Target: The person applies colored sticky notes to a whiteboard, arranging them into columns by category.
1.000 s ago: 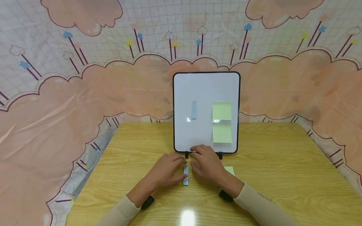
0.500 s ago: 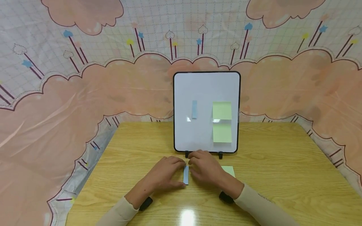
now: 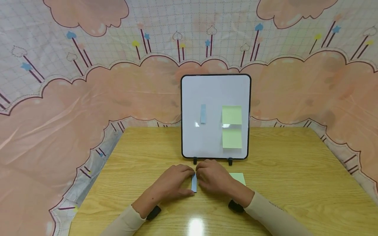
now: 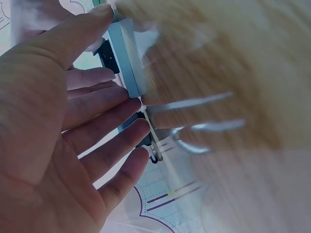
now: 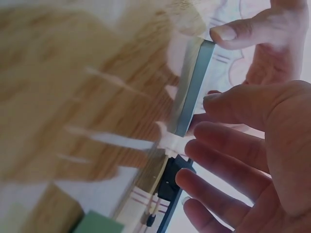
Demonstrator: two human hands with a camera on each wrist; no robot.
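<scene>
A narrow light-blue sticky note pad (image 3: pixel 194 184) lies on the wooden table, lengthwise away from me. My left hand (image 3: pixel 174 181) holds it by its two ends: the thumb is at the near end and the fingertips are at the far end. In the left wrist view the pad (image 4: pixel 125 58) spans the gap between thumb and index finger. My right hand (image 3: pixel 214 177) is close on the pad's right side. Its thumb and index fingertip are near the far end of the pad (image 5: pixel 195 90), with a gap between them in the right wrist view.
A whiteboard (image 3: pixel 206 93) stands on small black feet behind the hands. It bears one blue strip (image 3: pixel 203 113) and two green notes, an upper green note (image 3: pixel 231 114) and a lower green note (image 3: pixel 231 139). A green pad (image 3: pixel 239 177) lies partly behind my right forearm.
My left thumb has slid down to the pad's near end. My right hand has drawn back from the whiteboard's lower edge to the pad's far end, its fingers coming closer together.
</scene>
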